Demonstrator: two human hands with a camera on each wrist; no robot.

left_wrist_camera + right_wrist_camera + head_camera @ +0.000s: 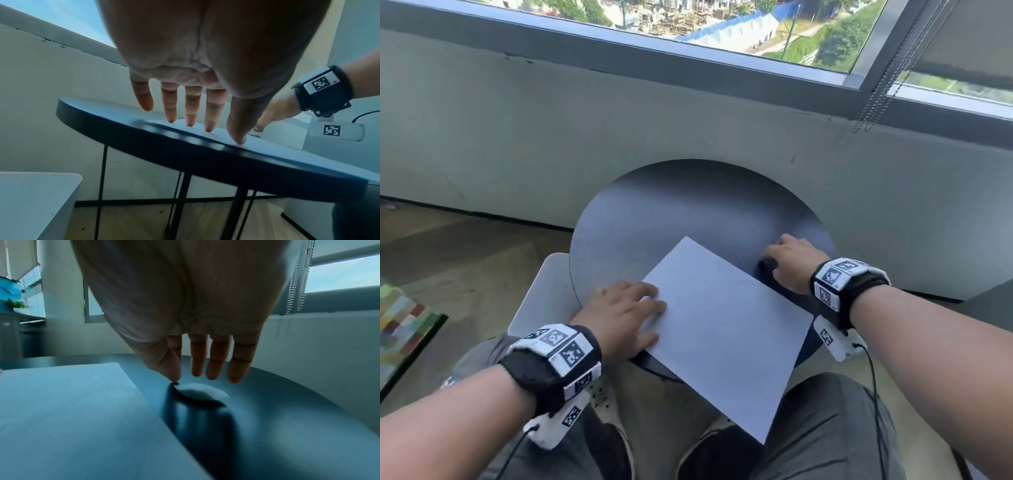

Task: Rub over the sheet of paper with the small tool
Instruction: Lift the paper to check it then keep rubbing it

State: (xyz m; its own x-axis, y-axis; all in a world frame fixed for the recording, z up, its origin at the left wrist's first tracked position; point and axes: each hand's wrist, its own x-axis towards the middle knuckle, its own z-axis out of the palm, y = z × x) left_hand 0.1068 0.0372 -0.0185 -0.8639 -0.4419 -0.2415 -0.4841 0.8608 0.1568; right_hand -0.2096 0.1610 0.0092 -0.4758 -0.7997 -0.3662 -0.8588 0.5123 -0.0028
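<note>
While the left hand (624,317) lies flat with fingers straight and slightly spread, its fingertips (208,128) press the left corner of the white sheet of paper (726,334) against the round dark table (688,205). Sheet sits turned at an angle on the near half of the tabletop; its near corner overhangs the table edge above the person's knees. Right hand (792,262) hovers at the right side of the table, just beyond the sheet's right edge, palm down. Small tool (197,400) stands on the bare tabletop directly beneath that hand, just beside the paper but not on it: dark body, pale rounded top, blurred in the right wrist view. Fingers (218,360) hang straight and a little apart above the tool's top; thumb tip is at or nearly at the tool's left upper edge, contact not certain. Nothing curled round the tool, so no grasp visible. Head view shows only a dark patch of the tool under the palm. Grey wall and window sill (688,58) beyond the table's far edge; white chair seat (541,294) near left.
</note>
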